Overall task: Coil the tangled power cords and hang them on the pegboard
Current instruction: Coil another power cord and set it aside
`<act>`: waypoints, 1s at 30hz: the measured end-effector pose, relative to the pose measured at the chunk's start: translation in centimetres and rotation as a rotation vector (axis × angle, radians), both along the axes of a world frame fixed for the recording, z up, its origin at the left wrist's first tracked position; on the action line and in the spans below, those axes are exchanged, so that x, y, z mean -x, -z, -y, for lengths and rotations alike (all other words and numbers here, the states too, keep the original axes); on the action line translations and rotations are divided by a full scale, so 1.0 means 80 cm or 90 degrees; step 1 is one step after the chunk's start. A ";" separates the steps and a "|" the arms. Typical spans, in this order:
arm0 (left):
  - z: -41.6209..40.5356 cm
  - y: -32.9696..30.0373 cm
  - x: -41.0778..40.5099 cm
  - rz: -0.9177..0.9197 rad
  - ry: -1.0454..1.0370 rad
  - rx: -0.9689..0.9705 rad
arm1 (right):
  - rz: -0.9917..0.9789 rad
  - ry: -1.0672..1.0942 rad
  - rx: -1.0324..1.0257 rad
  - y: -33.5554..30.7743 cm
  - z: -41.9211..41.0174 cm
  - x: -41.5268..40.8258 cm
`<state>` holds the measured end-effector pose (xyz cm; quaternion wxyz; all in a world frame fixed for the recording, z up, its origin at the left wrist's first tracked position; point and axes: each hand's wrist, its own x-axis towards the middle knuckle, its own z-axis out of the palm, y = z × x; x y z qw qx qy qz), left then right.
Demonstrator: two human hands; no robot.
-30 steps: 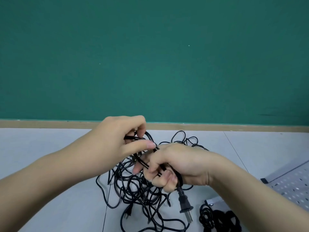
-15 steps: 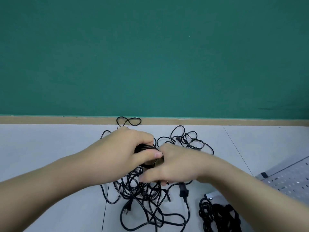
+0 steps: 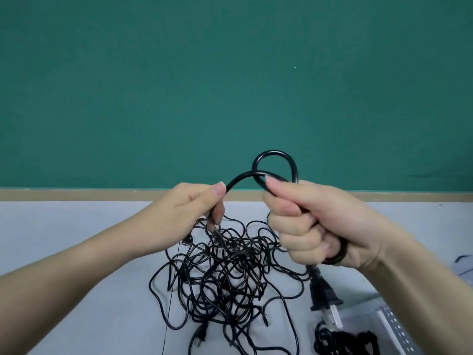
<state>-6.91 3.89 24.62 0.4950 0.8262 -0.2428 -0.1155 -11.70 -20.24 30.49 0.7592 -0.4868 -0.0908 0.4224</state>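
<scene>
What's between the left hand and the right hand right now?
In the head view, a raised arc of black cord bridges the left hand and right hand, looping above the right fingers.

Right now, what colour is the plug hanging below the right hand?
Black plug, metal prongs; head view.

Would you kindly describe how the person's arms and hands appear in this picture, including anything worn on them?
Both forearms are bare up to the frame's edges, with no sleeve in view. The left hand and the right hand wear no gloves, and no rings, watch or bracelet show on the visible fingers and wrists. The visible fingernails are short and unpainted.
</scene>
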 end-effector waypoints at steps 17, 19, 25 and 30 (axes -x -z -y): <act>0.056 -0.002 0.081 -0.195 -0.006 -0.032 | 0.096 0.365 0.171 0.015 0.014 0.000; 0.061 -0.007 0.086 -0.235 -0.006 -0.021 | 0.146 0.290 0.194 0.016 0.004 0.009; 0.070 -0.025 0.088 -0.297 0.058 0.006 | 0.267 0.275 0.300 0.012 -0.004 0.021; 0.067 -0.027 0.088 -0.345 0.101 -0.045 | 0.328 0.302 0.439 0.035 -0.020 0.025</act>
